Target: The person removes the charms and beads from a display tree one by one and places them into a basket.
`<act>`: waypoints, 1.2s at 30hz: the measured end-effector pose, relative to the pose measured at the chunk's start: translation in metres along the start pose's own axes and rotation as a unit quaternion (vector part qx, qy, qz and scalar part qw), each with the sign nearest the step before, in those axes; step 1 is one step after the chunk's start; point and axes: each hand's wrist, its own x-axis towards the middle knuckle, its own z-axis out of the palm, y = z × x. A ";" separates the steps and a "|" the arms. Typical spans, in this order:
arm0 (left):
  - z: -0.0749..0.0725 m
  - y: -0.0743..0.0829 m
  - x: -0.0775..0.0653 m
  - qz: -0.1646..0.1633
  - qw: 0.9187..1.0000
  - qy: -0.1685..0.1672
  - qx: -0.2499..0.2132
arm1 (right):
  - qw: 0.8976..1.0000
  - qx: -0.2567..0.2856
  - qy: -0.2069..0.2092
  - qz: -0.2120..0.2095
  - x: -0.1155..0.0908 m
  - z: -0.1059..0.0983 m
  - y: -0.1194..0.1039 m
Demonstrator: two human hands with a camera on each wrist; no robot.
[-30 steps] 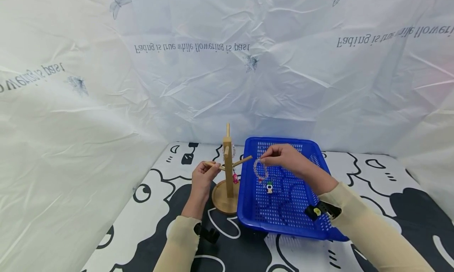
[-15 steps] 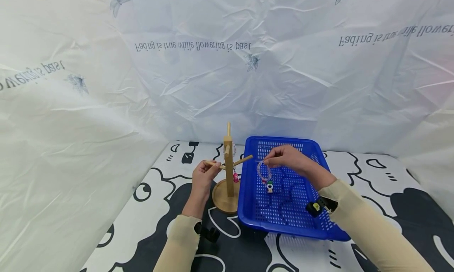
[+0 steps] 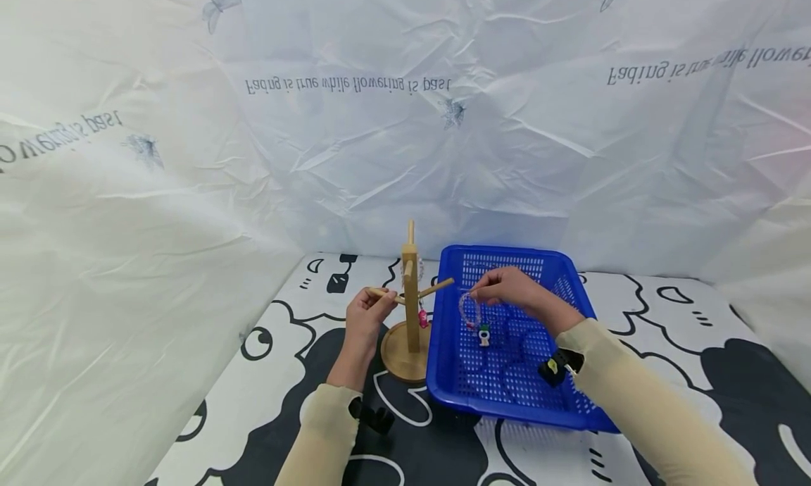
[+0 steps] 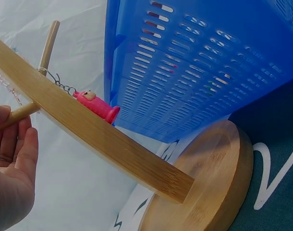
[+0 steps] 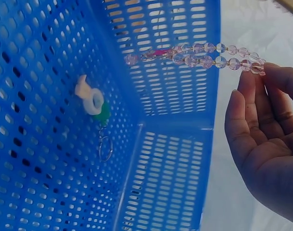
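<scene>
My left hand pinches a side peg of the wooden stand, which stands upright on a round base. A pink figure keychain hangs from another peg. Part of a clear beaded string shows behind the post in the head view. Over the basket, my right hand pinches a clear, pinkish beaded bracelet between thumb and fingertips; it dangles free. Inside the blue basket, below the bracelet, lies a keychain with a small white-and-green figure and a metal ring.
The basket stands close against the right of the stand's base. A tablecloth with black-and-white cartoon print covers the table. Wrinkled white sheeting rises behind and at both sides.
My right hand moved slightly right, away from the stand's peg, then a little lower, and the bracelet swung with it. My left hand keeps its hold on the peg.
</scene>
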 end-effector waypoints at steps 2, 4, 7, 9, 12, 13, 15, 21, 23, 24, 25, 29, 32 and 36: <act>0.000 0.000 0.000 -0.002 1.000 0.000 0.000 | 1.000 0.003 0.002 0.005 0.003 0.001 0.003; 0.000 -0.001 0.000 -0.003 1.000 -0.002 0.000 | 1.000 0.006 0.004 0.010 0.006 0.001 0.007; 0.000 -0.002 0.000 -0.004 1.000 -0.003 -0.003 | 1.000 0.009 0.009 0.014 0.010 0.003 0.013; 0.000 -0.002 0.000 -0.002 1.000 -0.003 -0.004 | 1.000 0.010 0.012 0.011 0.013 0.004 0.016; 0.000 -0.002 0.000 0.001 1.000 -0.002 -0.003 | 1.000 0.007 0.021 0.004 0.018 0.006 0.020; 0.000 -0.002 -0.001 0.003 1.000 -0.003 -0.004 | 1.000 0.005 0.024 0.004 0.020 0.006 0.020; 0.000 -0.002 -0.001 0.006 1.000 -0.004 -0.001 | 1.000 0.001 0.030 0.004 0.023 0.008 0.022; -0.001 -0.002 0.000 0.009 1.000 0.004 -0.003 | 0.999 0.001 0.028 0.016 0.032 0.010 0.029; 0.000 -0.003 0.001 0.009 1.000 0.004 -0.003 | 0.999 -0.001 0.029 0.018 0.035 0.009 0.031; 0.000 -0.003 0.001 0.009 1.000 0.003 -0.003 | 0.999 0.001 0.032 0.021 0.036 0.008 0.032; 0.001 -0.003 0.001 0.010 1.000 0.002 -0.001 | 0.999 -0.001 0.035 0.023 0.037 0.007 0.033; 0.002 -0.003 0.001 0.009 1.000 0.003 0.002 | 0.999 -0.003 0.043 0.025 0.042 0.003 0.039; 0.001 -0.003 0.001 0.009 1.000 0.004 0.005 | 0.999 -0.003 0.042 0.027 0.043 0.002 0.043; 0.000 -0.002 0.001 0.008 1.000 0.004 0.004 | 0.998 -0.012 0.047 0.034 0.046 0.001 0.047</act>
